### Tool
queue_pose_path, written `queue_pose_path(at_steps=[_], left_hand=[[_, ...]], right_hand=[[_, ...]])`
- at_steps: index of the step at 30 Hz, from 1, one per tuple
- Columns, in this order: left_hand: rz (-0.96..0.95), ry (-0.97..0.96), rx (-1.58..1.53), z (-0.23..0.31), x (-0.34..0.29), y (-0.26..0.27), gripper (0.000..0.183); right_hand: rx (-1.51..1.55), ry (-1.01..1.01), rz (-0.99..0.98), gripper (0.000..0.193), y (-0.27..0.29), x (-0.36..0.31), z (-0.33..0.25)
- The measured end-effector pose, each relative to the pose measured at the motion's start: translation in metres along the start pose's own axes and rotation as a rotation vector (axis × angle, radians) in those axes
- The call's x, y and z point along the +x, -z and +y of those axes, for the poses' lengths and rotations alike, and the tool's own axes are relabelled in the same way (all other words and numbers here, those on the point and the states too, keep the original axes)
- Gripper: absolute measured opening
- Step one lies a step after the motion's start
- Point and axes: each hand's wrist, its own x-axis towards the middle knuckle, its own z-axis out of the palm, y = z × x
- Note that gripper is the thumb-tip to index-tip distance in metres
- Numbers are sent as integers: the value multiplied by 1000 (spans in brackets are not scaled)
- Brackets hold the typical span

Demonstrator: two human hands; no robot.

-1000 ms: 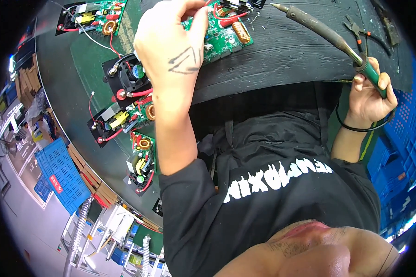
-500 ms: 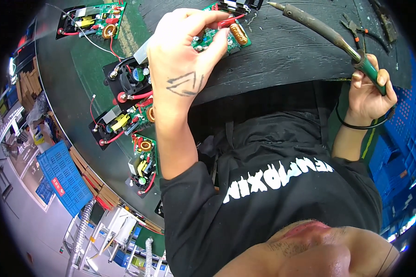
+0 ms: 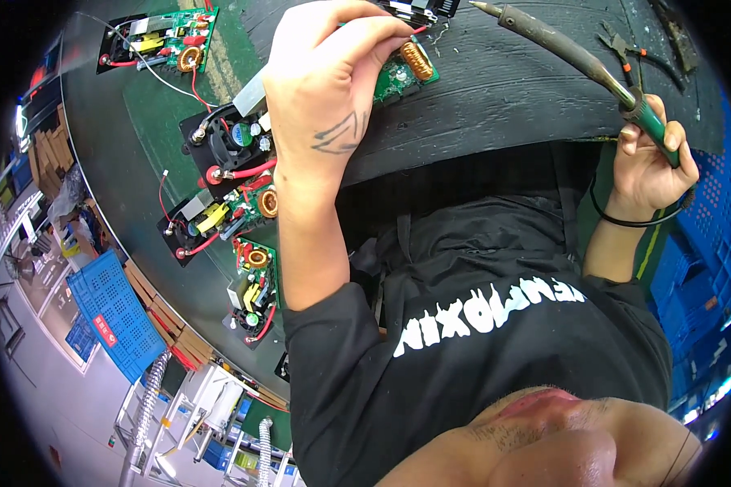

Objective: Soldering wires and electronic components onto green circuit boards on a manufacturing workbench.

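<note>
My left hand (image 3: 321,73) is over a green circuit board (image 3: 400,81) on the black bench top. Its thumb and fingers are pinched together on a red wire (image 3: 419,30), of which only a short end shows past the fingertips. A copper-wound coil (image 3: 417,61) stands on the board's right side; my hand covers much of the rest. My right hand (image 3: 650,174) grips the green handle of a soldering iron (image 3: 573,61). The iron slants up to the left, its tip to the right of the board and apart from it.
Cutting pliers (image 3: 621,49) with orange-marked handles lie at the back right. Several boards with coils and red leads, such as one board (image 3: 191,45), line the left conveyor (image 3: 138,203). A black fan unit (image 3: 219,146) sits beside my left wrist. A blue crate (image 3: 114,312) stands beyond.
My left thumb and fingers have closed together at the red wire, and the hand has turned and covers more of the board. The right hand and soldering iron have stayed put.
</note>
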Motion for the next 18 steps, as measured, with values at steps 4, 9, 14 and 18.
queue_pose_path(at_steps=[4, 9, 14, 18], left_hand=[[4, -17, 7, 0, 0, -5, 20], [25, -3, 53, -1, -3, -11, 23], [33, 19, 71, 2, -3, -17, 23], [78, 19, 78, 4, -2, -24, 25]], right_hand=[[15, -5, 3, 37, 0, 0, 1], [16, -7, -4, 38, 0, 2, 3], [6, -5, -15, 38, 0, 3, 4], [-3, -9, -11, 39, 1, 4, 4]])
